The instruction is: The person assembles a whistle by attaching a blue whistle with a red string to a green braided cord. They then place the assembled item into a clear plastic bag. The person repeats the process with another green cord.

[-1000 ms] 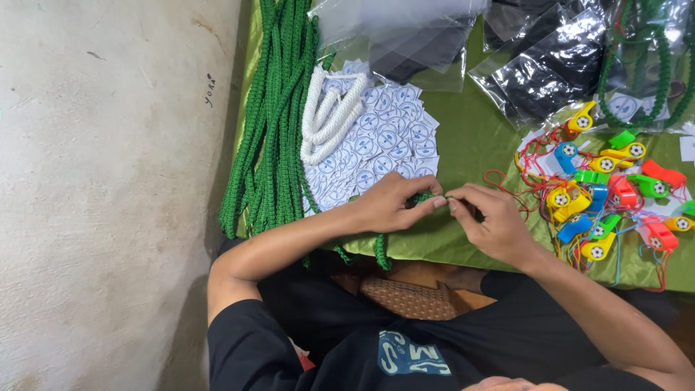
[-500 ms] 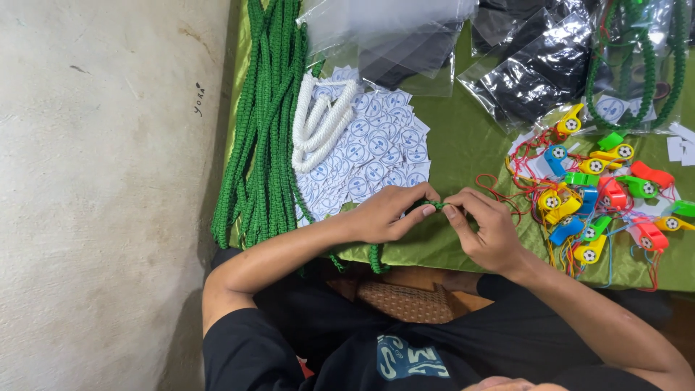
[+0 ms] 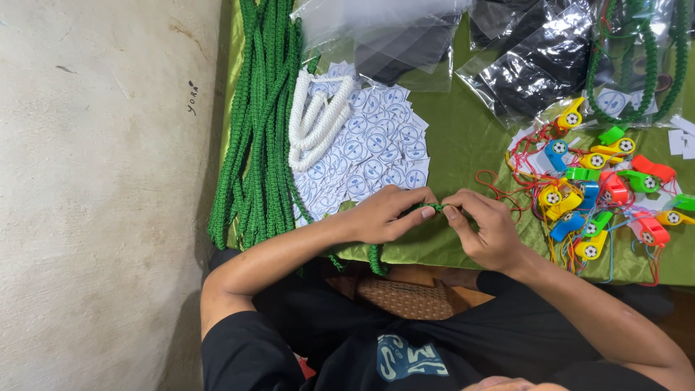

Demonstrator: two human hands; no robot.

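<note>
My left hand [image 3: 387, 214] and my right hand [image 3: 486, 228] meet over the near edge of a green-covered table [image 3: 463, 137]. Together they pinch a green braided cord [image 3: 428, 208] between the fingertips. The cord's tail [image 3: 375, 259] hangs down over the table edge below my left hand. A pile of colourful plastic whistles [image 3: 604, 192] on thin red and blue strings lies just right of my right hand.
A long bundle of green braided cords [image 3: 262, 123] lies along the table's left edge. A white cord [image 3: 313, 119] rests on a spread of small round-printed paper cards [image 3: 376, 148]. Clear plastic bags [image 3: 405, 32] and bagged dark items [image 3: 539, 65] lie at the back. A concrete wall [image 3: 101, 181] stands left.
Both hands have stayed together on the green cord, with the fingers shifting slightly. The view has drifted a little to the right.
</note>
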